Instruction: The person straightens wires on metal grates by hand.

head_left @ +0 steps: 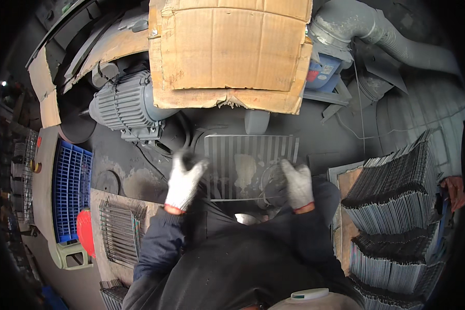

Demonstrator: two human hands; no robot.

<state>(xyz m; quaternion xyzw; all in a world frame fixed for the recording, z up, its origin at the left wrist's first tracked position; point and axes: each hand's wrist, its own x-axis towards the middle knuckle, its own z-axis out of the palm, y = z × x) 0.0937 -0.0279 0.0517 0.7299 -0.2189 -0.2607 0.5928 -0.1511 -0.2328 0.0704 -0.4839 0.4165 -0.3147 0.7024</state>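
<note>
Between my two hands is a flat wire rack (245,199) with many parallel bars, in front of my knees and smeared by motion. My left hand (185,181), in a white glove with a red cuff edge, is at the rack's left edge. My right hand (297,187), gloved the same way, grips near the right edge. Both gloves look dark toward the fingertips. Those tips are blurred against the dark background, so the exact grip is partly hidden.
Cardboard (232,51) covers the machine ahead, beside a grey motor (123,106). Stacked wire racks (392,206) stand close on my right. More racks (120,232) lie left, near a red round object (86,233) and a blue crate (72,191). Another person's hand (453,192) shows far right.
</note>
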